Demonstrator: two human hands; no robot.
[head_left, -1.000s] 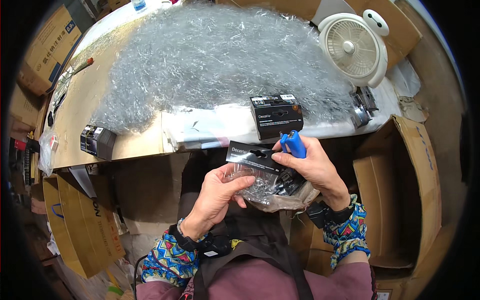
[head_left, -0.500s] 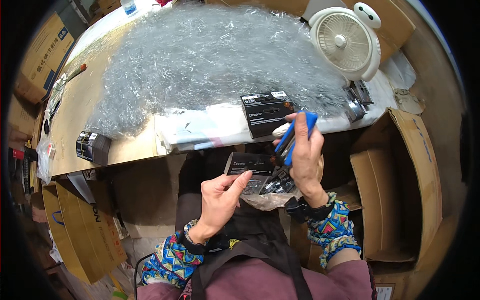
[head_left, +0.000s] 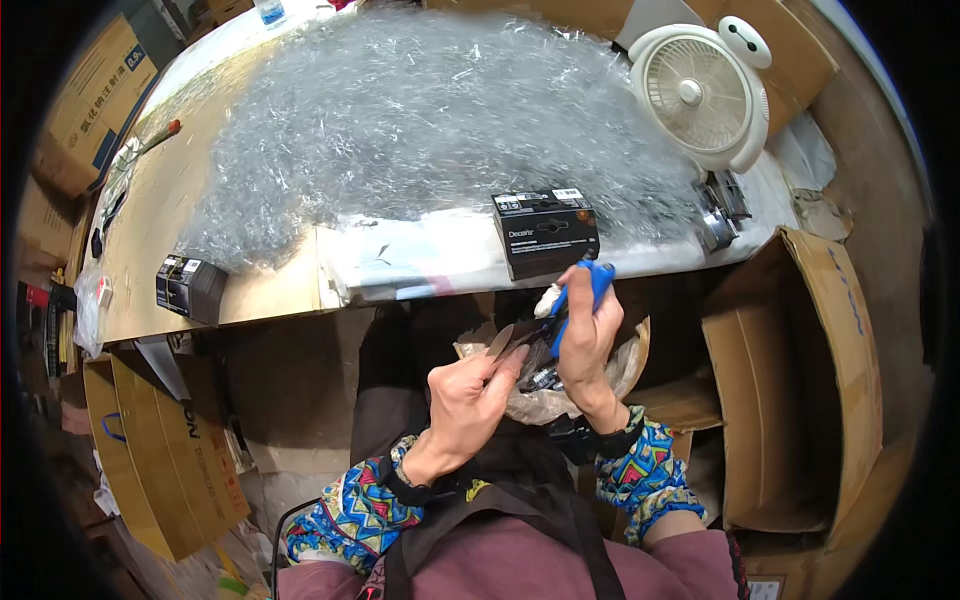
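Observation:
My left hand (head_left: 468, 402) pinches a folded black header card (head_left: 528, 336), which is tilted nearly edge-on. In the earlier frame a clear bag hangs under this card; now it is mostly hidden. My right hand (head_left: 590, 345) is wrapped round a blue stapler (head_left: 601, 284), whose jaws are at the card's right end. Whether they touch the card I cannot tell. Just below both hands, on my lap, lies a crumpled clear plastic bag (head_left: 540, 406) with small dark packets in it. A stack of black header cards (head_left: 546, 243) stands at the table's front edge, beyond my right hand.
A large heap of clear shredded film (head_left: 430, 130) covers much of the table (head_left: 270, 305). A second card stack (head_left: 190, 290) stands at the left edge. There is a white fan (head_left: 700, 95) at the back right, and an open carton (head_left: 790, 400) to my right.
My left hand has moved right and turned the card nearly edge-on. My right hand has come a little left and down, bringing the stapler to the card.

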